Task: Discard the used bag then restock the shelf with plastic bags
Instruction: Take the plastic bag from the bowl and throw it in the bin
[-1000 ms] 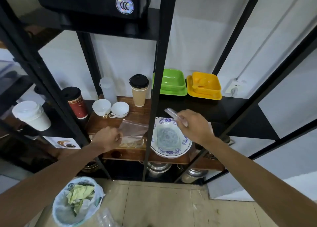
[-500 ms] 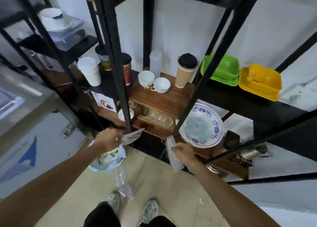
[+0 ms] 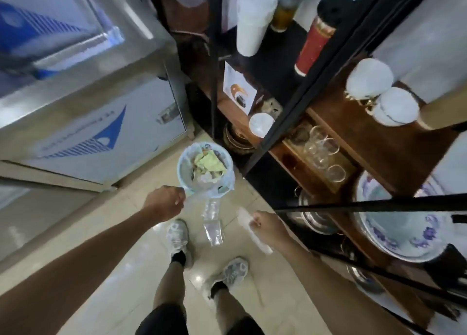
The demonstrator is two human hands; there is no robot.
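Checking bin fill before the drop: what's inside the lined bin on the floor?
The bin holds crumpled green paper and some pale or clear scraps on top. Anything beneath that top layer is covered.

No legible txt anywhere.

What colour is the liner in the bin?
Pale blue liner, seen best in the head view, around the bin's rim.

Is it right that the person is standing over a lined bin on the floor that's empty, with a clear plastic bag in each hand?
Not quite. The head view shows the lined bin is not empty: crumpled green and pale waste lies inside it. The rest holds: it stands on the floor, and the left hand and right hand each hold a clear plastic bag.
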